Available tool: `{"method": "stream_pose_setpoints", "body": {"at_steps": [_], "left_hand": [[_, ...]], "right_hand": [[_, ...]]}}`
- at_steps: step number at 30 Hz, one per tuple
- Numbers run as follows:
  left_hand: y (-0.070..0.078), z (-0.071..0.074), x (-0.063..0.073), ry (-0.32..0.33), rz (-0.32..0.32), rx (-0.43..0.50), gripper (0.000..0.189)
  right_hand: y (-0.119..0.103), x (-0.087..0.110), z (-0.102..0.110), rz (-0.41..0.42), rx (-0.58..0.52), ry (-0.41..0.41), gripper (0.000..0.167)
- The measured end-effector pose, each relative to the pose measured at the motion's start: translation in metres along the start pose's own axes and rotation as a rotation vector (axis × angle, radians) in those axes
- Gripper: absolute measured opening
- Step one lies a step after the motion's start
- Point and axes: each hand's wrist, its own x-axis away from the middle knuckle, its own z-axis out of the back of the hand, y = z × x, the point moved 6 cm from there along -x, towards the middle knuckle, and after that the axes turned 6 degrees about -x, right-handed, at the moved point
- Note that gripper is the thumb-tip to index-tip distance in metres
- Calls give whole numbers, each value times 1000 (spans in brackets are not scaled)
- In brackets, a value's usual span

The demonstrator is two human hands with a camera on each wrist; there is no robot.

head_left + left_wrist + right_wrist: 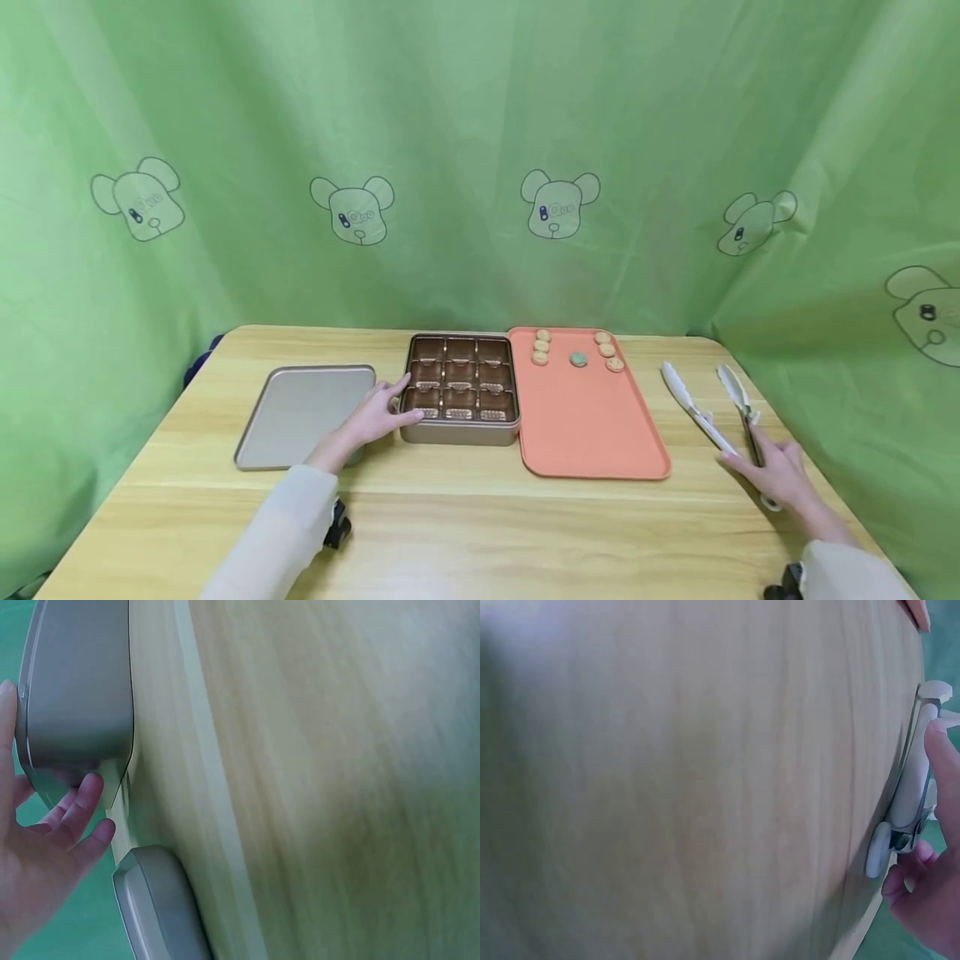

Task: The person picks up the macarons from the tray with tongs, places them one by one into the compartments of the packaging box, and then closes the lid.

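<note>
A square metal tin point(461, 432) holds a brown insert point(459, 375) with several compartments. My left hand point(375, 410) rests at its left front corner, thumb and index finger spread along the rim. The left wrist view shows fingertips point(91, 787) against the tin's side point(79, 690), the fingers loosely bent. At the right, white-tipped tongs point(697, 415) lie with their arms spread wide. My right hand point(776, 475) grips across them, thumb on the left arm and fingers at the right arm. In the right wrist view, the thumb point(937, 742) lies along the tongs point(911, 784).
A flat metal lid or tray point(303, 417) lies left of the tin, partly behind my left wrist. On the right, a coral tray point(585, 433) adjoins the tin, bearing several pale macarons point(541, 346) and one green macaron point(578, 358). A green curtain point(465, 275) hangs behind the table point(480, 533).
</note>
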Motion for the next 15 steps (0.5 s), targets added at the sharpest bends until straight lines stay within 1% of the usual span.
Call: {"method": "stream_pose_setpoints", "body": {"at_steps": [6,10,15], "left_hand": [[2,1,-1,-7,-10,5,81],[2,1,0,-13,-7,4,80],[1,1,-1,-20,1,14,82]], "right_hand": [[0,-5,-3,-18,2,-72,87],[1,-8,-5,-29,-8,-78,88],[0,-11,-1,-13,-46,-68,90]]}}
